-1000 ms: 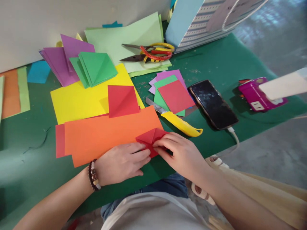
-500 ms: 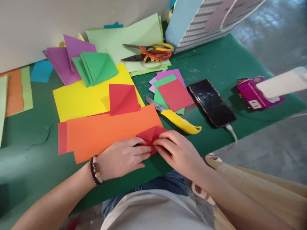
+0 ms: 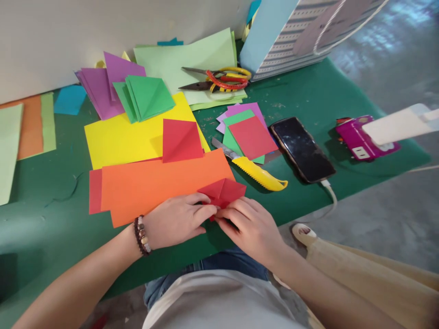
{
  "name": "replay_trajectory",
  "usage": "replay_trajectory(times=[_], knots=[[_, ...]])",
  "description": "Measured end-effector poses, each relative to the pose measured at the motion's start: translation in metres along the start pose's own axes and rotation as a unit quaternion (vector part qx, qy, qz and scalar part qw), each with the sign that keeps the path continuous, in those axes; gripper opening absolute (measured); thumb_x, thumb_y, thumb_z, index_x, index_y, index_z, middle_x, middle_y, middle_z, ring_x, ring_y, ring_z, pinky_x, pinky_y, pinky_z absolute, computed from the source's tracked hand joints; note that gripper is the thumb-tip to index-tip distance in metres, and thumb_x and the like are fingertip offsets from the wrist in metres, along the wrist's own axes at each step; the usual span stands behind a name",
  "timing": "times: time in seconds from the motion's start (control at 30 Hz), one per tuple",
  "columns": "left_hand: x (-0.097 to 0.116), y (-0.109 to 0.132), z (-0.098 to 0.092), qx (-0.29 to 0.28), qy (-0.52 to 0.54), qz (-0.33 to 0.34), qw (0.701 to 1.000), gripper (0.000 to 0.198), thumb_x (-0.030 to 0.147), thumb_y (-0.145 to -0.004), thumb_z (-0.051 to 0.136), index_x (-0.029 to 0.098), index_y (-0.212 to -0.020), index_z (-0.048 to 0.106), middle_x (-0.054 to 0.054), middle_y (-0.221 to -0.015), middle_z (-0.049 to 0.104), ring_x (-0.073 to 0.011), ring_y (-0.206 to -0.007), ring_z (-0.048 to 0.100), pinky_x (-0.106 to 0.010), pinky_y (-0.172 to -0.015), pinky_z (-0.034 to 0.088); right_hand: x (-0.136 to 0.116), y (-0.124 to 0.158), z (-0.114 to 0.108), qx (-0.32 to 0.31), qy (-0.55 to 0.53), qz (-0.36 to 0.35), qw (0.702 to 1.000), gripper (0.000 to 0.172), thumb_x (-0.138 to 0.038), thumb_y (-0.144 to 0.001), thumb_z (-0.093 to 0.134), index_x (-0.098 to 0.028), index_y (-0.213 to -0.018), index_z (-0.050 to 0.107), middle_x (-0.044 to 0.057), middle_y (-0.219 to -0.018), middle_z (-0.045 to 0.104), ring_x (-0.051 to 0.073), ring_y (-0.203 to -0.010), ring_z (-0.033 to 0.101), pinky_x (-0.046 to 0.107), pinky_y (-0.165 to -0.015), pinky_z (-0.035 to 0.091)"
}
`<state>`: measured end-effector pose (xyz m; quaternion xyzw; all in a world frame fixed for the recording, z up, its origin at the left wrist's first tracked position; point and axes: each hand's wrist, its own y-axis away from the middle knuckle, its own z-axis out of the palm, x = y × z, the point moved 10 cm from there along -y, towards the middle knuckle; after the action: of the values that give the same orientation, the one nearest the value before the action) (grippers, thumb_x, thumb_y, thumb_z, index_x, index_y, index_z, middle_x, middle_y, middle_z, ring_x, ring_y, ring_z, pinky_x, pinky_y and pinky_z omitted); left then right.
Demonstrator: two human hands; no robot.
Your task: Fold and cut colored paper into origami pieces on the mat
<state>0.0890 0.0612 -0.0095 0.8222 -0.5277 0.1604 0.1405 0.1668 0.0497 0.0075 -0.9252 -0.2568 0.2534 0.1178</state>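
A red folded paper (image 3: 224,191) lies at the table's front edge, over the right end of the orange sheets (image 3: 151,183). My left hand (image 3: 178,221) pinches its near left edge, with a beaded bracelet on the wrist. My right hand (image 3: 252,228) grips the near right edge, fingertips close to those of the left. The paper's near edge is mostly hidden by my fingers. Behind the orange sheets, a red folded square (image 3: 182,140) rests on the yellow paper (image 3: 130,139). A yellow-handled knife (image 3: 260,173) lies right of the folded paper.
Green folded papers (image 3: 151,97) and purple ones (image 3: 99,91) lie behind. Scissors and pliers (image 3: 228,80) rest on pale green sheets (image 3: 192,50). To the right are small squares (image 3: 254,137), a phone (image 3: 303,148), a magenta adapter (image 3: 368,137) and a paper bag (image 3: 270,36). A person's beige trousers (image 3: 363,269) show beside the table.
My fingertips have shifted toward the near edge of the red folded paper, and more of its top shows. The whole view has moved slightly.
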Motion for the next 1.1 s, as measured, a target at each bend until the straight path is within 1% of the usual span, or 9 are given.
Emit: replay_trajectory(times=[0.3,0.37,0.5,0.57,0.7,0.8,0.87,1.0,1.1], knots=[[-0.005,-0.001,0.002,-0.022,0.024,-0.028,0.999,0.052,0.027,-0.083,0.070,0.015,-0.127,0.045,-0.014,-0.123,0.059,-0.0252,-0.120,0.054,-0.036,-0.089,0.052,-0.020,0.005,0.007,0.035,0.006,-0.044,0.998,0.013,-0.011,-0.086,0.058,-0.018,-0.076,0.062,0.002,-0.066,0.059,0.014,-0.064,0.052,0.029,-0.062,0.042],[-0.004,-0.001,0.002,-0.021,0.026,-0.025,0.999,0.051,0.026,-0.083,0.069,0.014,-0.127,0.045,-0.013,-0.121,0.060,-0.0251,-0.120,0.054,-0.036,-0.090,0.052,-0.017,0.006,0.004,0.042,-0.023,-0.036,0.998,0.012,-0.011,-0.086,0.059,-0.018,-0.076,0.062,0.001,-0.067,0.060,0.014,-0.064,0.053,0.028,-0.062,0.042],[-0.003,-0.001,0.002,-0.015,0.029,-0.017,0.999,0.052,0.026,-0.084,0.069,0.015,-0.128,0.044,-0.012,-0.119,0.062,-0.0254,-0.123,0.052,-0.036,-0.088,0.052,0.001,0.010,-0.010,0.066,-0.058,0.017,0.996,0.010,-0.011,-0.083,0.062,-0.019,-0.077,0.061,0.002,-0.068,0.060,0.014,-0.065,0.054,0.027,-0.062,0.043],[-0.003,-0.001,0.001,-0.010,0.029,-0.010,0.999,0.052,0.025,-0.083,0.070,0.014,-0.128,0.045,-0.012,-0.117,0.063,-0.0256,-0.122,0.052,-0.035,-0.088,0.052,0.005,0.011,-0.011,0.056,-0.046,0.022,0.997,0.012,-0.011,-0.083,0.062,-0.019,-0.076,0.061,0.002,-0.068,0.060,0.014,-0.065,0.054,0.028,-0.062,0.043],[-0.001,0.000,-0.001,0.004,0.029,0.005,1.000,0.051,0.025,-0.083,0.069,0.014,-0.127,0.046,-0.011,-0.118,0.063,-0.0255,-0.122,0.052,-0.036,-0.091,0.050,0.000,0.011,0.001,0.031,-0.034,0.016,0.999,0.013,-0.010,-0.084,0.061,-0.019,-0.074,0.061,0.002,-0.068,0.060,0.014,-0.068,0.055,0.029,-0.065,0.042],[0.000,0.000,-0.001,0.006,0.026,0.008,1.000,0.048,0.026,-0.085,0.067,0.014,-0.128,0.046,-0.012,-0.121,0.062,-0.0247,-0.121,0.051,-0.036,-0.093,0.049,-0.008,0.009,0.005,0.030,-0.027,0.003,0.999,0.016,-0.012,-0.085,0.060,-0.019,-0.071,0.061,0.001,-0.066,0.059,0.014,-0.065,0.053,0.029,-0.063,0.041],[-0.001,0.000,-0.002,0.008,0.027,0.007,1.000,0.048,0.026,-0.087,0.065,0.014,-0.129,0.046,-0.012,-0.122,0.062,-0.0245,-0.121,0.051,-0.036,-0.093,0.049,-0.006,0.008,0.000,0.039,-0.043,0.009,0.998,0.015,-0.013,-0.085,0.059,-0.020,-0.072,0.061,0.001,-0.066,0.060,0.014,-0.064,0.053,0.028,-0.062,0.041],[0.004,0.000,-0.003,0.000,0.029,0.045,0.999,0.036,0.027,-0.091,0.060,0.018,-0.125,0.053,-0.007,-0.130,0.059,-0.0243,-0.125,0.047,-0.037,-0.098,0.047,0.013,0.009,-0.017,0.072,-0.029,0.052,0.996,0.013,-0.011,-0.082,0.061,-0.020,-0.073,0.059,0.001,-0.067,0.060,0.014,-0.065,0.055,0.027,-0.063,0.042],[0.005,0.000,-0.004,0.002,0.032,0.059,0.998,0.024,0.029,-0.092,0.059,0.020,-0.114,0.062,-0.004,-0.131,0.059,-0.0235,-0.125,0.046,-0.038,-0.102,0.045,0.008,0.004,-0.014,0.042,0.019,0.013,0.999,0.015,-0.011,-0.083,0.059,-0.020,-0.072,0.059,0.000,-0.065,0.058,0.014,-0.064,0.054,0.028,-0.062,0.041]])
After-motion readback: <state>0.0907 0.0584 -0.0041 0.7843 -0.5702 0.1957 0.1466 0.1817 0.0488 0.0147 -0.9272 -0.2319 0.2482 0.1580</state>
